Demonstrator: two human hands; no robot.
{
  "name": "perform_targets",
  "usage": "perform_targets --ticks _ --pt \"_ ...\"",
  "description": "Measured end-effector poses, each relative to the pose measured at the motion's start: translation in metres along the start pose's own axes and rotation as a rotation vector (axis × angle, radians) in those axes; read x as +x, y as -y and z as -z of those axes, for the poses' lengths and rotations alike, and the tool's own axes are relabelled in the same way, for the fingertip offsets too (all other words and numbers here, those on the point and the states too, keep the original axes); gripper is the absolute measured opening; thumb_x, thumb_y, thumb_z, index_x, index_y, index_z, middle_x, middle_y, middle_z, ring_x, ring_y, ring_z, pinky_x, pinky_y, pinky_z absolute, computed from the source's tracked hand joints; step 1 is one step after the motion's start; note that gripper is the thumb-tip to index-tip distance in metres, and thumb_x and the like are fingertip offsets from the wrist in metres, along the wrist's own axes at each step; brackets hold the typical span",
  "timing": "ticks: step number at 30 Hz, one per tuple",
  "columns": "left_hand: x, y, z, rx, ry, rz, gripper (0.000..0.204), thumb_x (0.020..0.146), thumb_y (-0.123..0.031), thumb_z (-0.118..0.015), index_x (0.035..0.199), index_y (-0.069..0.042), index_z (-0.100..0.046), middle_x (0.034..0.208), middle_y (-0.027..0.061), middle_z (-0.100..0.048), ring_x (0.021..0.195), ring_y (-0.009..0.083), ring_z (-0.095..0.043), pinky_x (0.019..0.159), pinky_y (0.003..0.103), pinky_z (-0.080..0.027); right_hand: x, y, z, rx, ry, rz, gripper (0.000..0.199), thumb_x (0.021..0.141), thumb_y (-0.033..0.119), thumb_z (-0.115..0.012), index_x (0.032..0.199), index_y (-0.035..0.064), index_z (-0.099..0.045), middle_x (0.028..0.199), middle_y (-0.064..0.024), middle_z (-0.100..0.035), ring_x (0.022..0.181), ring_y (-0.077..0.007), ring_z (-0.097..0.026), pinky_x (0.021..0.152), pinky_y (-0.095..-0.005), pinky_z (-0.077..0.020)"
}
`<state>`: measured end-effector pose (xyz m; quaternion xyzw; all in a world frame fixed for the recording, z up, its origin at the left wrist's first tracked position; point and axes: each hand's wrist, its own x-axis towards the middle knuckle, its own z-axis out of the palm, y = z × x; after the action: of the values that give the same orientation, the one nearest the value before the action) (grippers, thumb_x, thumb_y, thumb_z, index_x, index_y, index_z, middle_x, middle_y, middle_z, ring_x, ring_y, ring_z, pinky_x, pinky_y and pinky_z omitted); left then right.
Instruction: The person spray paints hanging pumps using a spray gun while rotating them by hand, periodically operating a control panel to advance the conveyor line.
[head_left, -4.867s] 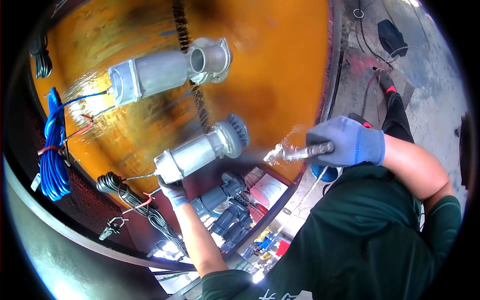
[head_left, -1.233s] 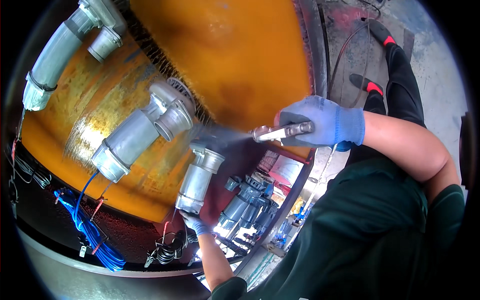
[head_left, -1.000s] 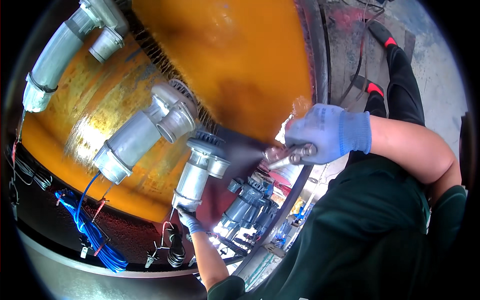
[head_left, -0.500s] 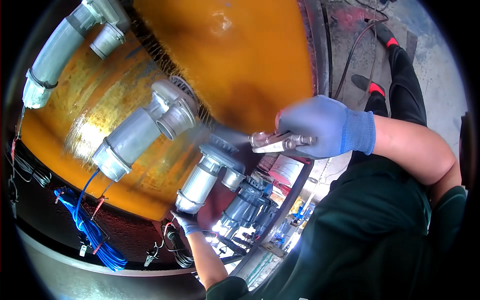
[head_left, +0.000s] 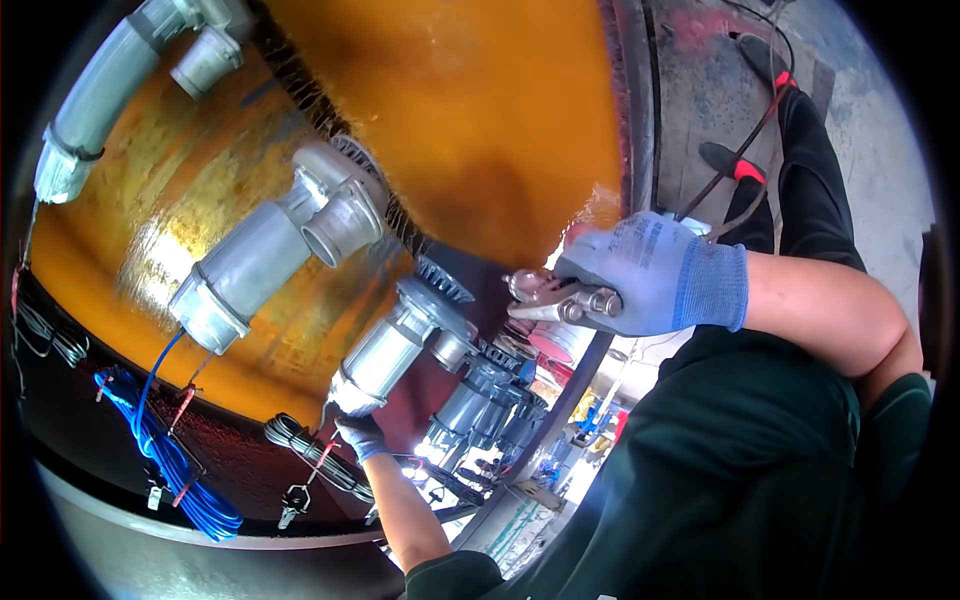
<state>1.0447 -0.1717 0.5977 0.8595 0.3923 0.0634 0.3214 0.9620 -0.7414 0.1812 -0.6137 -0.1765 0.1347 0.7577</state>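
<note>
In my right hand (head_left: 640, 275), gloved in blue-grey, is a metal spray gun (head_left: 560, 297), its nozzle end toward a silver submersible pump (head_left: 385, 350). That pump lies tilted, its slotted strainer end up and right, its side outlet facing right. At its lower end my left hand (head_left: 362, 436), also gloved, grips the body; its fingertips are partly hidden. Up and left lies a second silver pump (head_left: 260, 250) with a side outlet, a blue cable leaving its lower end. Further left is another silver pump (head_left: 110, 105), cut off by the view's rim.
An orange-yellow stained surface (head_left: 500, 120) backs the pumps. Below hang a blue cable coil (head_left: 170, 455) and a grey cable coil (head_left: 310, 450). Darker grey pumps (head_left: 480, 400) stand right of my left arm. A hose (head_left: 745, 150) runs across the floor beside a person's legs.
The spray mist seen before between gun and pump no longer shows. The pump's lower end and my left hand have shifted slightly left. The gun sits a little lower, and the hose has swung.
</note>
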Motion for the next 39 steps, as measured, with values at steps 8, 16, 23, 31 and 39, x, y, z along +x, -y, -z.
perform_targets --ticks 8,16,23,31,39 --pt "0.028 0.021 0.01 -0.071 -0.123 -0.23 0.052 0.108 -0.036 -0.04 0.14 -0.001 -0.062 0.137 0.012 -0.067 0.128 0.0273 -0.062 0.113 0.044 -0.046 0.006 0.05 0.008 -0.179 0.225 0.138 0.03 0.09 0.034 -0.077 0.108 0.0113 -0.068 0.09 -0.0136 -0.069 0.081 -0.0379 -0.071 0.072 -0.0453 -0.0568" --pt "-0.008 0.053 -0.003 -0.327 -0.128 -0.403 0.048 0.111 -0.04 -0.045 0.133 -0.003 -0.065 0.123 0.0095 -0.069 0.12 0.0225 -0.061 0.106 0.042 -0.05 0.042 0.146 0.016 -0.448 0.23 -0.076 0.029 0.09 0.03 -0.077 0.107 0.0081 -0.069 0.093 -0.0183 -0.07 0.088 -0.04 -0.071 0.076 -0.0502 -0.0562" --pt "-0.106 0.013 -0.072 -0.32 -0.574 -0.683 0.03 0.098 -0.011 -0.067 0.125 0.001 -0.069 0.13 0.017 -0.067 0.12 0.0303 -0.063 0.107 0.042 -0.05 0.053 0.183 0.03 -0.638 0.288 -0.028 0.032 0.088 0.031 -0.08 0.108 0.0076 -0.071 0.093 -0.0186 -0.073 0.088 -0.0416 -0.071 0.078 -0.05 -0.0565" --pt "-0.047 -0.156 0.026 0.661 -1.002 -0.982 0.06 0.097 -0.049 -0.065 0.145 -0.014 -0.062 0.161 0.0212 -0.044 0.151 0.044 -0.036 0.123 0.057 -0.03 0.067 0.246 0.032 -0.778 0.332 -0.098 0.025 0.091 0.025 -0.077 0.106 0.0048 -0.075 0.094 -0.0175 -0.077 0.09 -0.0348 -0.076 0.081 -0.043 -0.0576" --pt "0.016 -0.15 0.068 0.849 -0.705 -0.362 0.085 0.096 -0.073 -0.052 0.155 -0.013 -0.05 0.149 0.0262 -0.057 0.14 0.0439 -0.053 0.116 0.054 -0.04 0.121 0.351 -0.015 -0.665 0.481 -0.045 0.014 0.097 0.011 -0.069 0.105 0.0004 -0.072 0.083 -0.0079 -0.075 0.078 -0.0175 -0.073 0.076 -0.0318 -0.057"
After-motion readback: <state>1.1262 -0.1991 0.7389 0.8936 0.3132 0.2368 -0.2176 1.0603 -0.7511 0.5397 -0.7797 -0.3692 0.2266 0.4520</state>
